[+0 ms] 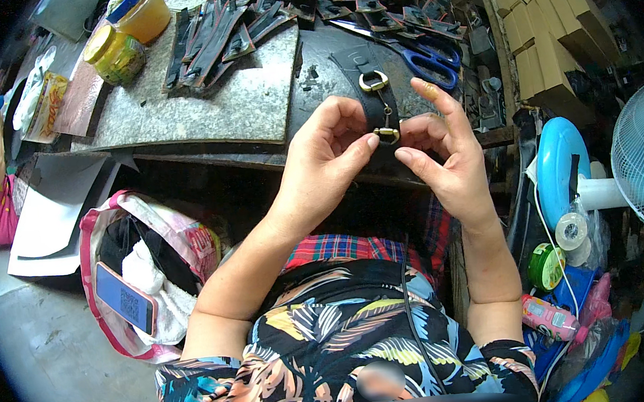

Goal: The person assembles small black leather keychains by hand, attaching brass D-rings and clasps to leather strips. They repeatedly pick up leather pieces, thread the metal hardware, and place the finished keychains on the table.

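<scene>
A black strap (357,59) with a gold-and-silver metal horsebit buckle (385,108) is held over the front of the dark worktable. My left hand (325,154) is closed on the strap's left edge, its thumb by the lower ring of the buckle and its other fingers curled behind. At the right edge of the strap is my right hand (449,150), with thumb and forefinger spread apart and the forefinger pointing up. Its curled fingers come close to the strap; whether they touch it I cannot tell. A yellowish wrap or stain shows on that forefinger.
Scissors with blue handles (433,62) lie just beyond my right hand. Black strap pieces (221,36) heap at the back on a grey board (197,116). Jars (116,54) stand at left. A fan (640,162) and cartons (546,32) are right, an open bag (103,299) left.
</scene>
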`<state>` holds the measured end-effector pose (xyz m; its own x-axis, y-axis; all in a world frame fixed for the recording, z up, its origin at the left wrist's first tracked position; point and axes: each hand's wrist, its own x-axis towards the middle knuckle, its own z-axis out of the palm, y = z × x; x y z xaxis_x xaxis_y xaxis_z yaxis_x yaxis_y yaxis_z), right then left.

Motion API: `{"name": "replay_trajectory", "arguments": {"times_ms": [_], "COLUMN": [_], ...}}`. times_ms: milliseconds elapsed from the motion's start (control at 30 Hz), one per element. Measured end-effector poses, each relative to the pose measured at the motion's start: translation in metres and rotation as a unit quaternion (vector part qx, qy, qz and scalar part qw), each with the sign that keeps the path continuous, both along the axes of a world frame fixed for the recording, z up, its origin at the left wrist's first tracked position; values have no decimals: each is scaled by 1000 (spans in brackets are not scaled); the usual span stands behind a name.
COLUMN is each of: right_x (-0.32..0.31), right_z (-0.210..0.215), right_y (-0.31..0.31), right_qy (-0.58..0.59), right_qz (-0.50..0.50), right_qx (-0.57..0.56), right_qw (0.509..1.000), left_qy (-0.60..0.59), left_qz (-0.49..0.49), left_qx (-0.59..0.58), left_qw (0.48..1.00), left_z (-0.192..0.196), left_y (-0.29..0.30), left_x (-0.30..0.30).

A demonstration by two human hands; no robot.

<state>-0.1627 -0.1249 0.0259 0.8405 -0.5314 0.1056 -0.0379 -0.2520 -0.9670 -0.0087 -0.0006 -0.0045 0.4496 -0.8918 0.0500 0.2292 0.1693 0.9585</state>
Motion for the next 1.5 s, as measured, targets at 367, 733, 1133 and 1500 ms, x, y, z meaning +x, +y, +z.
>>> {"name": "replay_trajectory", "arguments": {"times_ms": [367, 733, 1133, 1500], "right_x": [2, 6, 27, 42], "right_z": [3, -3, 7, -2], "right_y": [-1, -30, -57, -60], "right_qy": [-18, -97, -45, 7], "right_qz": [1, -16, -25, -90], "right_qx": [44, 130, 64, -156], "right_qw": [999, 987, 997, 984], "left_qy": [12, -26, -532, -524], "left_qz": [0, -68, 102, 134], "left_qx": [10, 85, 122, 120], "left_qw": [1000, 994, 831, 832], "left_z": [5, 28, 25, 14], "left_y": [3, 13, -9, -17], "left_x": [6, 21, 61, 67]}}
